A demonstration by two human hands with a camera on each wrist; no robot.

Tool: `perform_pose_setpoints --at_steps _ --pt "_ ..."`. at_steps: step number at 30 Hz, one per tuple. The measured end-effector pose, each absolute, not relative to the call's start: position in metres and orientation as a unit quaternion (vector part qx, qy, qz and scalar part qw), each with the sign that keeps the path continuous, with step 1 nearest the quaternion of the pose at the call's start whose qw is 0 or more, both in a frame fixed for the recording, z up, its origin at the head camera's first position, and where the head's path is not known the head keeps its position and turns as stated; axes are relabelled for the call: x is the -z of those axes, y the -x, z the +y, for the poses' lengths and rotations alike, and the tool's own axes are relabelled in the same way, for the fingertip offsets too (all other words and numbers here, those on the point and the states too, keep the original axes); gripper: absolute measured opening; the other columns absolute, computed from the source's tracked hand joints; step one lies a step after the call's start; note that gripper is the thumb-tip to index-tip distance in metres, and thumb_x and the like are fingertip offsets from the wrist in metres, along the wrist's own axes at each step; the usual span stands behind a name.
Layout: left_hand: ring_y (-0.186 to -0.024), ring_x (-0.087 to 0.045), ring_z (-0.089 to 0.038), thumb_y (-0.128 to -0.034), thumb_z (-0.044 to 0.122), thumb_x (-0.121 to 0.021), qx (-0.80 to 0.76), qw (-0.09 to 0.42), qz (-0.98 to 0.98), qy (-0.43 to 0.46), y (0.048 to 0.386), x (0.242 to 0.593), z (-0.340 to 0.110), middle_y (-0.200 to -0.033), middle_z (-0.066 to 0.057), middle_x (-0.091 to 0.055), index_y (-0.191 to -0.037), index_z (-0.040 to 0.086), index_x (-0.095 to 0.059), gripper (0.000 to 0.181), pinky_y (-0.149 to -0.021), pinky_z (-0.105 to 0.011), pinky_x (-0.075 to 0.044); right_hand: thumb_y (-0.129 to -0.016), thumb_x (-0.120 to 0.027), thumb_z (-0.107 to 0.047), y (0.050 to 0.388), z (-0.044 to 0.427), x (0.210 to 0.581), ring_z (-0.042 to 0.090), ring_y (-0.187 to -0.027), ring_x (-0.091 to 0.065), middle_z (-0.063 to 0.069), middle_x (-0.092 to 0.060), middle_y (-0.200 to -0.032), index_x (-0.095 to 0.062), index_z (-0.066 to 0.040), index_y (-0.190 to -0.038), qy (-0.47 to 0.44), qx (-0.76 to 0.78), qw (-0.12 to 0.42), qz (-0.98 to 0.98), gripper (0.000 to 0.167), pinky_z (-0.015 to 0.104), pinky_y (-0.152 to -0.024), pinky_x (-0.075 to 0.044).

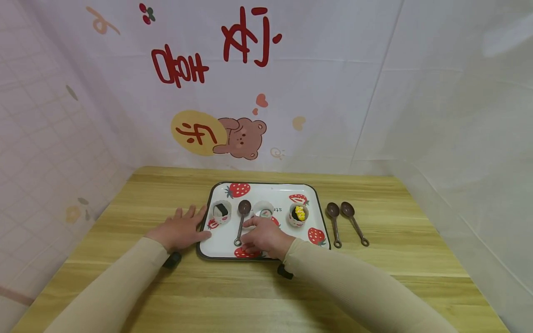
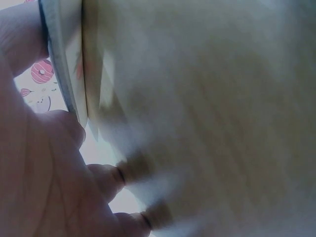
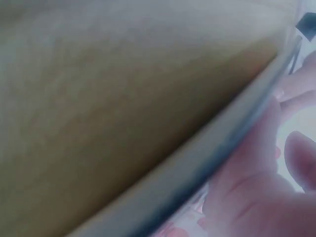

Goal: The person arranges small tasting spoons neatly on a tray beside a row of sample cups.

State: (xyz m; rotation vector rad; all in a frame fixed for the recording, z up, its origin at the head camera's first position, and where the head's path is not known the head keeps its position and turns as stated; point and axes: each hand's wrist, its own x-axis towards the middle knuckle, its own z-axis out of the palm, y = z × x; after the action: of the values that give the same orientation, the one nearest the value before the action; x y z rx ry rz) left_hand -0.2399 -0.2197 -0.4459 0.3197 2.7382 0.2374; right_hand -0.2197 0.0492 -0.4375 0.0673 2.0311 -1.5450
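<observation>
In the head view a dark brown spoon [image 1: 240,226] lies on a white strawberry-print tray [image 1: 220,246], bowl towards the back. My right hand [image 1: 266,237] is over the tray's front, fingers loosely bent beside the spoon's handle; whether they touch it I cannot tell. My left hand [image 1: 181,230] is spread at the tray's left edge, with fingertips at the rim. The left wrist view has that hand [image 2: 44,173] beside the tray rim [image 2: 61,64]. The right wrist view has my right hand [image 3: 256,197] past the near rim [image 3: 197,153].
On the tray stand a paper cup with a black-and-white piece [image 1: 222,213], a pale cup [image 1: 263,208] partly behind my right hand, and a cup with a yellow-topped piece [image 1: 297,222]. Two more brown spoons [image 1: 335,226] [image 1: 356,224] lie right of the tray.
</observation>
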Motion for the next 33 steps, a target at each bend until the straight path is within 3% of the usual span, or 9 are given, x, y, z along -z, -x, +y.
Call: perform_pose_setpoints --at_steps 7,10,14,17,28,31,33 --pt "-0.149 -0.014 -0.071 -0.0997 0.067 -0.055 -0.079 0.190 0.972 -0.110 0.239 0.446 -0.219 -0.169 -0.036 -0.018 -0.169 0.007 -0.019 0.098 -0.114 -0.083 -0.024 -0.097 -0.073 -0.013 0.216 0.053 0.433 0.017 -0.073 -0.071 0.012 -0.076 -0.096 -0.070 -0.005 -0.126 0.008 0.535 0.259 0.804 0.030 0.032 -0.072 -0.064" --pt "-0.150 -0.014 -0.071 -0.0994 0.067 -0.054 -0.077 0.191 0.973 -0.108 0.239 0.446 -0.219 -0.170 -0.035 -0.018 -0.169 0.008 -0.019 0.098 -0.115 -0.082 -0.024 -0.098 -0.071 -0.017 0.215 0.054 0.432 0.016 -0.072 -0.069 0.009 -0.074 -0.108 -0.075 -0.008 -0.117 0.045 0.482 0.212 0.849 0.021 0.028 -0.066 -0.058" --pt "-0.149 -0.015 -0.071 -0.0989 0.068 -0.054 -0.075 0.188 0.973 -0.111 0.239 0.446 -0.220 -0.170 -0.036 -0.019 -0.169 0.008 -0.020 0.099 -0.114 -0.082 -0.025 -0.101 -0.068 -0.023 0.213 0.059 0.428 0.012 -0.079 -0.065 0.003 -0.075 -0.115 -0.079 -0.012 -0.113 0.106 0.379 0.132 0.910 0.019 0.029 -0.074 -0.053" --pt "-0.149 -0.015 -0.072 -0.0987 0.069 -0.054 -0.074 0.185 0.973 -0.114 0.240 0.447 -0.220 -0.169 -0.036 -0.019 -0.169 0.008 -0.020 0.099 -0.113 -0.082 -0.026 -0.103 -0.066 -0.026 0.211 0.064 0.423 0.012 -0.085 -0.061 0.001 -0.076 -0.106 -0.079 -0.014 -0.115 0.131 0.335 0.096 0.928 0.022 0.031 -0.079 -0.052" --pt "-0.149 -0.015 -0.071 -0.0995 0.068 -0.054 -0.076 0.187 0.973 -0.113 0.239 0.446 -0.219 -0.170 -0.035 -0.018 -0.169 0.008 -0.019 0.098 -0.115 -0.082 -0.025 -0.104 -0.066 -0.026 0.212 0.100 0.407 0.010 -0.073 -0.062 -0.004 -0.076 -0.091 -0.077 -0.013 -0.111 0.167 0.316 0.004 0.934 0.019 0.027 -0.064 -0.052" --pt "-0.150 -0.014 -0.071 -0.0991 0.069 -0.054 -0.076 0.188 0.973 -0.112 0.239 0.446 -0.219 -0.170 -0.035 -0.018 -0.169 0.009 -0.020 0.098 -0.115 -0.082 -0.025 -0.104 -0.065 -0.027 0.215 0.115 0.404 0.012 -0.080 -0.066 -0.002 -0.077 -0.098 -0.076 -0.011 -0.115 0.163 0.295 -0.018 0.941 0.023 0.033 -0.071 -0.056" --pt "-0.150 -0.014 -0.071 -0.0987 0.069 -0.054 -0.076 0.189 0.973 -0.110 0.239 0.446 -0.219 -0.170 -0.035 -0.018 -0.169 0.009 -0.020 0.099 -0.115 -0.081 -0.025 -0.104 -0.065 -0.029 0.217 0.124 0.402 0.016 -0.091 -0.069 0.002 -0.077 -0.108 -0.075 -0.009 -0.119 0.164 0.267 -0.038 0.949 0.027 0.037 -0.082 -0.059"
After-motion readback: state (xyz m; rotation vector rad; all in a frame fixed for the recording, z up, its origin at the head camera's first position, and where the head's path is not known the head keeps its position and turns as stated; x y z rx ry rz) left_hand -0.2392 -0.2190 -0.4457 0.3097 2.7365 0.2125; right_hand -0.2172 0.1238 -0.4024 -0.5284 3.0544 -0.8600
